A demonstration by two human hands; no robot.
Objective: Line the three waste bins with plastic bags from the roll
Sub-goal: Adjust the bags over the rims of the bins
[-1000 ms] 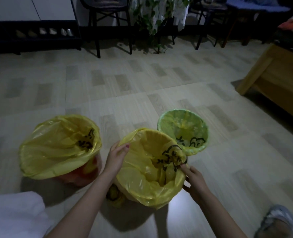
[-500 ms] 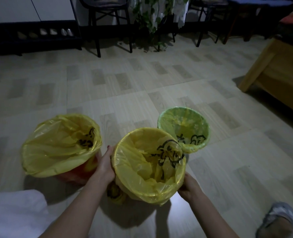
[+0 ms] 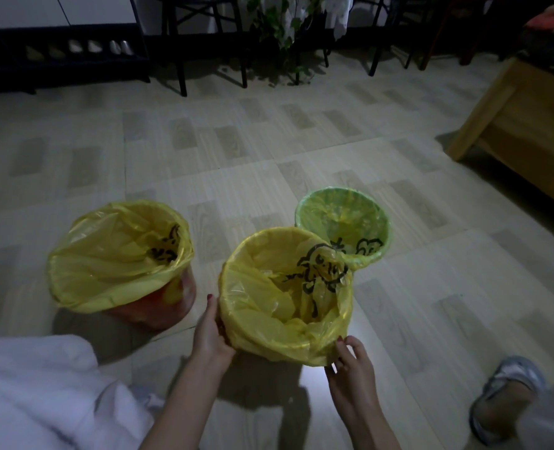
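Note:
Three bins stand on the floor, each with a yellow plastic bag over its rim. The red bin [image 3: 171, 306] is at the left, its bag [image 3: 113, 261] loose and puffed. The small green bin [image 3: 343, 222] is behind on the right. The middle bin is wrapped in a yellow bag [image 3: 269, 316] with black print. My left hand [image 3: 209, 332] presses flat against its left side. My right hand [image 3: 350, 362] pinches the bag's folded-down edge at the lower right. The roll is hidden.
A wooden bed frame [image 3: 522, 125] stands at the right. Chair legs [image 3: 181, 69] and a plant [image 3: 285, 34] line the back, with a dark shoe shelf [image 3: 58, 56] at the back left. My white-clad knee [image 3: 35, 394] and my slippered foot [image 3: 502, 397] flank my arms.
My hands slid from the middle bin's rim down to its sides. The bag's edge is now pulled down over the rim, and my right hand moved toward the front edge.

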